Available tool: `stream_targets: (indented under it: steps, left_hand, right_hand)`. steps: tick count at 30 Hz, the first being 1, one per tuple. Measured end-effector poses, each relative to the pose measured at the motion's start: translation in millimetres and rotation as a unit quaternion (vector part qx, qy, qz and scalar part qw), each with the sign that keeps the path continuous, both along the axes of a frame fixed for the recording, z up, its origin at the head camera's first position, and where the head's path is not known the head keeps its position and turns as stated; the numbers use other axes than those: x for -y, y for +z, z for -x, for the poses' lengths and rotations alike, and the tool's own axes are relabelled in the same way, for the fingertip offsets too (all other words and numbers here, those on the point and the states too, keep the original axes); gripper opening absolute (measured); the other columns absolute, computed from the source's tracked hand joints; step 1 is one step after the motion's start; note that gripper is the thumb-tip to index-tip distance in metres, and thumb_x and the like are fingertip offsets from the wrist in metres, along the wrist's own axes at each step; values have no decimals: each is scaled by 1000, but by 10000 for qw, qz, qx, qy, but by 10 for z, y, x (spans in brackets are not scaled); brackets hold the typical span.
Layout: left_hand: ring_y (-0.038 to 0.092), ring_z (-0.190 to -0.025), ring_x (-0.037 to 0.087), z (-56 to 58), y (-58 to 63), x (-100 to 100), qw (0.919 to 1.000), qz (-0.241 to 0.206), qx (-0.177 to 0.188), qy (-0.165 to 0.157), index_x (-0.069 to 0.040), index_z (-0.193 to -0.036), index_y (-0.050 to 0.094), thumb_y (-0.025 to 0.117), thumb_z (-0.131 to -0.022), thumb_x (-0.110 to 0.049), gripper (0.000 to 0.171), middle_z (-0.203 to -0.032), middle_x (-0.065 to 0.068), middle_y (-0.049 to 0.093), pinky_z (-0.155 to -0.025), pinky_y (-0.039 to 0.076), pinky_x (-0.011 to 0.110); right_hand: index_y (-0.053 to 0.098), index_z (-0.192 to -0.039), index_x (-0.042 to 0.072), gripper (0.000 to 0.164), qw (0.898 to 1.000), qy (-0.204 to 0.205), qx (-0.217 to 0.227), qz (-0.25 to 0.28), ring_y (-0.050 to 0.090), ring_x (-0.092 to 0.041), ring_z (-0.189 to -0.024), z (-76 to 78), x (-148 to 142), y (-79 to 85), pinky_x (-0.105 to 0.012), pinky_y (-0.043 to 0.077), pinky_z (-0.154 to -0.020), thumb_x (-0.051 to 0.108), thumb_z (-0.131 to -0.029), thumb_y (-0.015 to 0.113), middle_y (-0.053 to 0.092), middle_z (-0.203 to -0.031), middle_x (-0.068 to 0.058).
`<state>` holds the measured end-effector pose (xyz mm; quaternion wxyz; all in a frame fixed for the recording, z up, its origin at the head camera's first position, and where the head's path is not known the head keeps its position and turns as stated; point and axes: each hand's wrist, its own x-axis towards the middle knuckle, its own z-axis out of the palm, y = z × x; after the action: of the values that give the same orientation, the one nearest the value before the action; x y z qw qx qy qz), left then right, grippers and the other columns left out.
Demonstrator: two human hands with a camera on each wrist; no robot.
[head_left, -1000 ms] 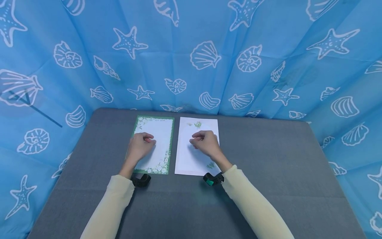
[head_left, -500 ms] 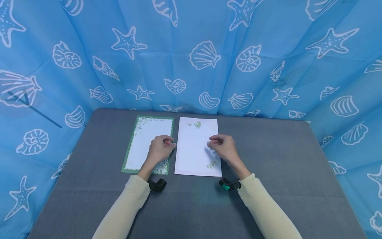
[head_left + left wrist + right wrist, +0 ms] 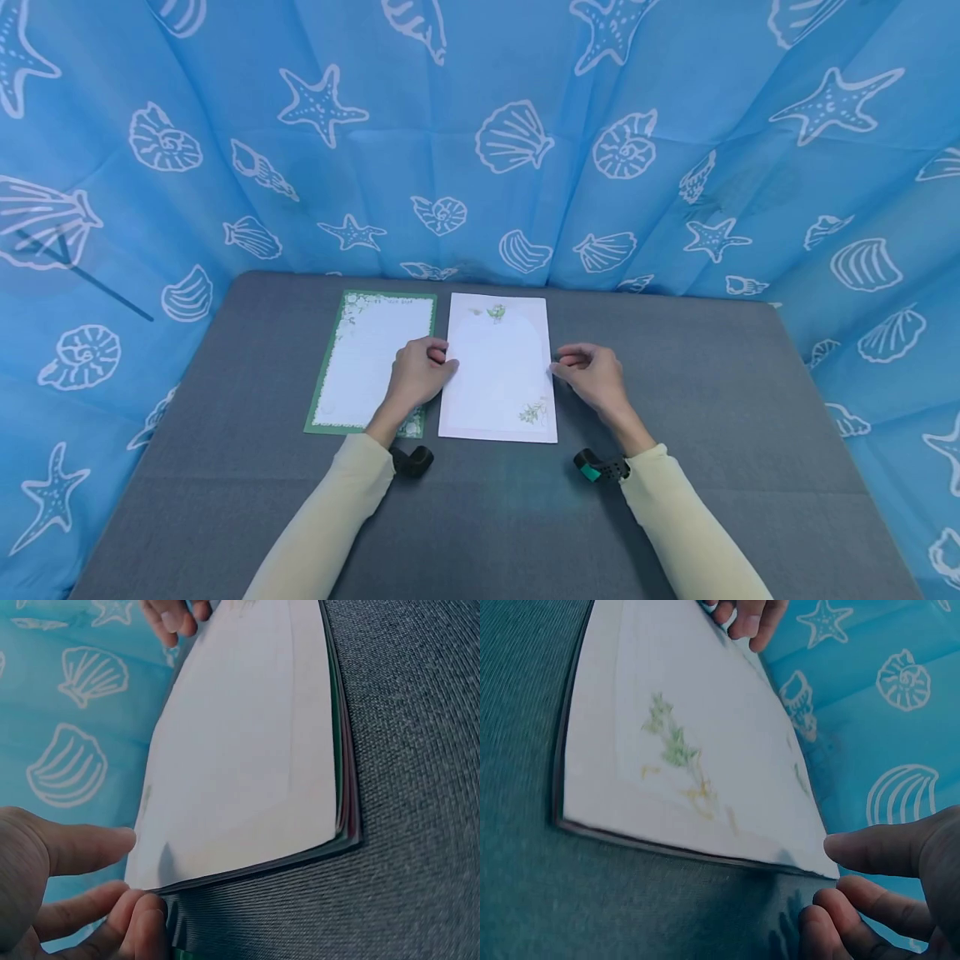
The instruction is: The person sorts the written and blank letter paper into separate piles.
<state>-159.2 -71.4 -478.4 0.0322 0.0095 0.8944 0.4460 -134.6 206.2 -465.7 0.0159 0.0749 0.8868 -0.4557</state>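
A stack of white paper point(image 3: 497, 375) with a pale pink border and small green leaf prints lies on the table. To its left is a sheet of paper with a green floral border point(image 3: 375, 350). My left hand point(image 3: 420, 371) hovers over the right side of that sheet, its fingertips right at the stack's left edge. In the left wrist view its thumb point(image 3: 94, 849) is apart from the fingers, with nothing pinched between. My right hand point(image 3: 594, 375) is at the stack's right edge, thumb point(image 3: 874, 849) and loosely bent fingers spread apart around the edge's level.
Dark grey cloth covers the table point(image 3: 712, 400). A blue curtain point(image 3: 570, 200) with white seashell and starfish prints hangs behind it and along its sides. Each wrist wears a black strap device, the left one point(image 3: 412, 461) and the right one point(image 3: 600, 467).
Both hands have moved right and slightly down: the left from the green-bordered sheet to the stack's left edge, the right from above the stack to its right edge. The papers stay put.
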Motion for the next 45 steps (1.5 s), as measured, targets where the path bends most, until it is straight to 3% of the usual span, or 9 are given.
stream_targets:
  steps: [14,28,39,45]
  left_hand:
    - [66,-81,24,-1,33,-74,9991,386,43,168,3,-121,71,78,-87,-14,38,-94,10,69,-71,53,42]
    - [65,-84,26,-32,82,-121,9982,515,139,288,1,-124,70,77,-88,-14,40,-96,11,69,-74,53,42]
    - [65,-89,27,-39,82,-121,9990,225,187,334,2,-122,70,76,-88,-12,38,-99,11,68,-78,52,44]
    - [66,-89,25,-39,110,-126,9991,16,203,359,1,-123,70,76,-88,-8,36,-100,11,67,-79,54,42]
  right_hand:
    - [66,-126,-9,39,9979,106,151,-614,65,-26,-86,29,61,-43,-33,52,-67,9,-91,73,69,-100,-17]
    - [69,-122,-6,34,9980,281,171,-549,66,-28,-89,29,79,-4,-34,52,-69,10,-92,71,70,-100,-16]
    - [69,-122,-5,32,9984,325,0,-472,63,-27,-87,7,78,-5,-34,51,-70,9,-93,70,68,-99,-15]
    - [69,-120,-5,29,9993,296,-119,-177,61,-26,-84,-5,89,-13,-30,50,-68,6,-93,70,68,-98,-15]
